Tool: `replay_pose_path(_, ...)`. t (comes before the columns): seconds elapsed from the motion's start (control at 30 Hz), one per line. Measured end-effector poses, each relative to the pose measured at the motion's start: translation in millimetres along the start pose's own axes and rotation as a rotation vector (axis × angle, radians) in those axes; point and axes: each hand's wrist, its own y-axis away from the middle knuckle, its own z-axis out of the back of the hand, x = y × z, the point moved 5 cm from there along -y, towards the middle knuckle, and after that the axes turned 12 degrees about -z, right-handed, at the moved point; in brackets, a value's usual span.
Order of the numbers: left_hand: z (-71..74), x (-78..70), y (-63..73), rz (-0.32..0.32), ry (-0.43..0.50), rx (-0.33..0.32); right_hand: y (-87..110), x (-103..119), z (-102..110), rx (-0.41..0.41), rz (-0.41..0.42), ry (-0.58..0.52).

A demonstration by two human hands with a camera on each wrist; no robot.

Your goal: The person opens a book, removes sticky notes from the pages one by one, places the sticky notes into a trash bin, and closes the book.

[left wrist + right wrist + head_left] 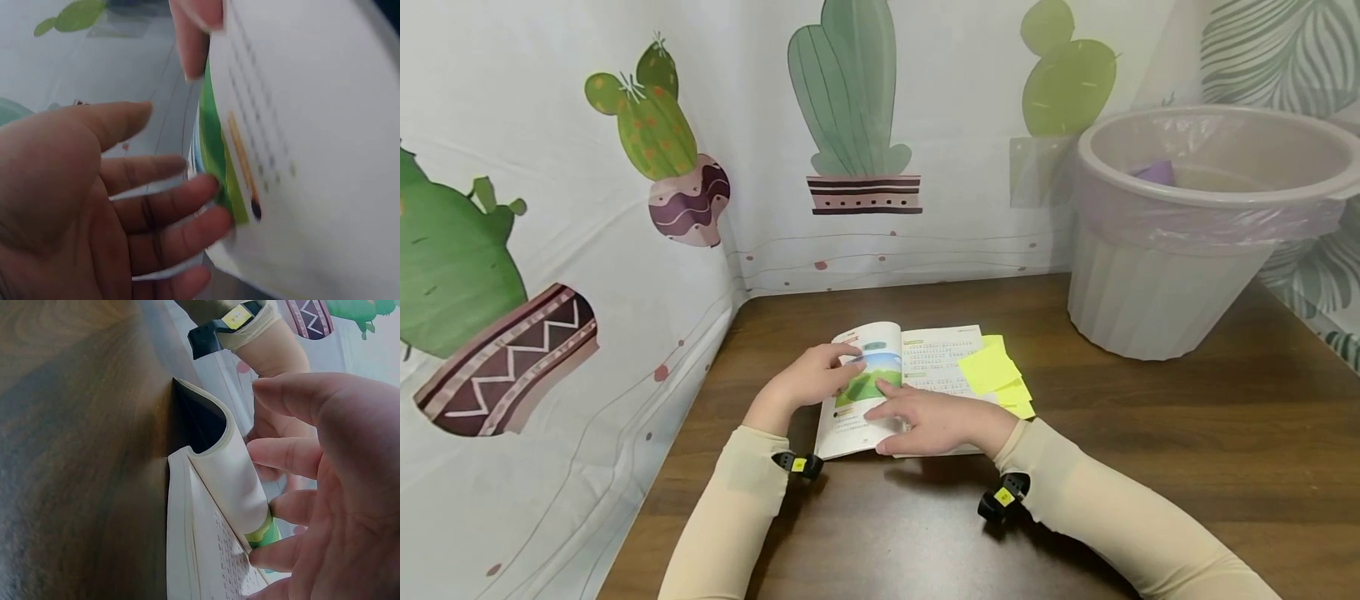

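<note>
An open book point(842, 440) with a colour picture of green hills lies on the table, its left pages bulging upward. My left hand point(812, 377) reaches over the left page, fingers loosely extended. In the left wrist view, the fingertips of the left hand point(62, 181) are at the page's picture. Near the book's inner fold, my right hand point(936, 419) spreads its fingers over the pages. The right wrist view shows the fingertips of that hand point(350, 469) by the curved page point(234, 481). Yellow sticky notes point(988, 369) lie on the right page and stick out past its edge.
A large white bin point(1157, 283) with a clear liner stands at the back right, a purple piece point(1157, 173) inside it. The brown wooden table point(1150, 433) meets a cactus-print cloth point(962, 242) at the back and left. Each wrist wears a black strapped device point(1003, 497).
</note>
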Motion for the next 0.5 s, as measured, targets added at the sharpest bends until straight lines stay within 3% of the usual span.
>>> replay_pose_path(0.2,-5.6,-18.7,-3.7,-0.129,0.139,-0.016,0.4,-2.8,3.1,0.006,0.031,-0.007)
replay_pose_path(0.5,-8.8,-31.3,-8.5,-0.227,0.226,-0.084,0.5,-5.5,9.7,0.003,0.073,-0.017)
